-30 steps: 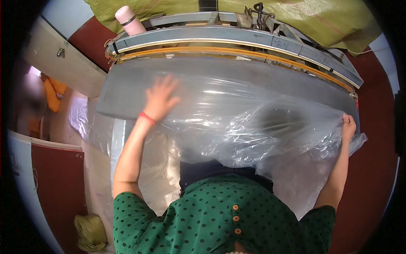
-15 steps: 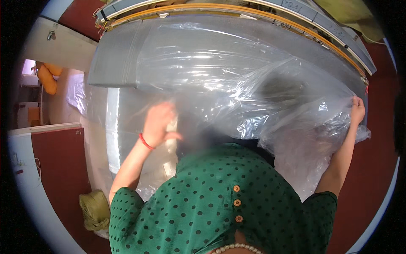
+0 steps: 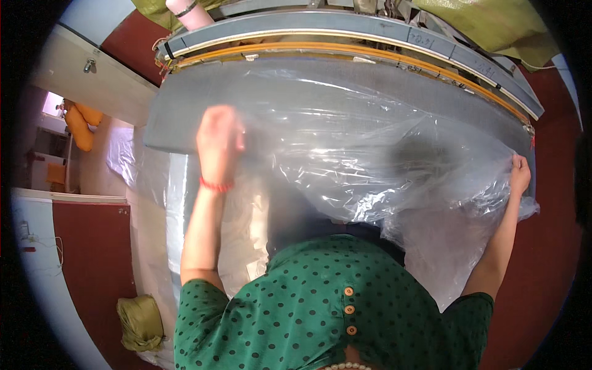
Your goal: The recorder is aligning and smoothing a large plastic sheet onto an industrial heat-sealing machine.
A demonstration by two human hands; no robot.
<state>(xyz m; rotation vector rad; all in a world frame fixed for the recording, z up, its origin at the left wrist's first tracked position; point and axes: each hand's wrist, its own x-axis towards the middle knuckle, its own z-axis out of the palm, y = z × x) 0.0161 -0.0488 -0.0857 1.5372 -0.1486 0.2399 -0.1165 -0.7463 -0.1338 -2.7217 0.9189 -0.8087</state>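
A long grey padded-looking piece (image 3: pixel 185 92) lies across in front of me, covered over its middle and right by a clear plastic sheet (image 3: pixel 345 148). My right hand (image 3: pixel 521 174) pinches the sheet's edge at the far right. From there the sheet runs in creases toward the left and hangs in folds near my waist. My left hand (image 3: pixel 219 132) is over the grey piece's left part, beside the sheet's left side. Its fingers look curled but are blurred, so whether they hold plastic cannot be made out. A red bracelet (image 3: pixel 216 185) circles that wrist.
Beyond the grey piece run an orange strip (image 3: pixel 308 47) and a grey metal rail (image 3: pixel 345 23). A pink bottle (image 3: pixel 189 15) stands behind them. At lower left is an olive-green bundle (image 3: pixel 140 323); more clear plastic (image 3: pixel 121 154) lies left. Dark red floor (image 3: pixel 542 246) extends right.
My left hand has moved forward and slightly left, over the grey piece. Plastic over its left part has shifted. My right hand keeps its pinch on the sheet. The view has tilted, showing more beyond the rail.
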